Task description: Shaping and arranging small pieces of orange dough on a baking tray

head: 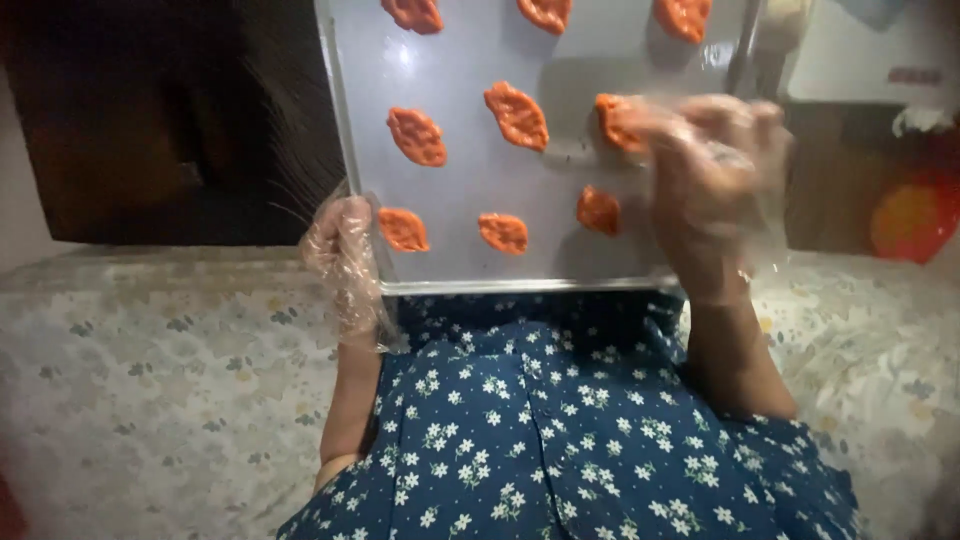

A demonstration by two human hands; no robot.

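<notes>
A metal baking tray [470, 270] rests at my lap with several orange leaf-shaped pieces spread over it. My left hand [342, 245], in a thin clear plastic glove, grips the tray's near left corner beside one orange piece [403, 229]. My right hand [715, 175], also gloved and blurred, is over the tray's right side, its fingers touching another orange piece [612, 120]. More pieces lie at the middle [516, 115] and at the front [503, 233].
My dark blue dress with small white flowers [560, 430] fills the foreground. A pale flowered cloth [150, 370] covers the surface on both sides. A red and yellow object [915, 220] sits at the right. Dark furniture [130, 120] stands at the far left.
</notes>
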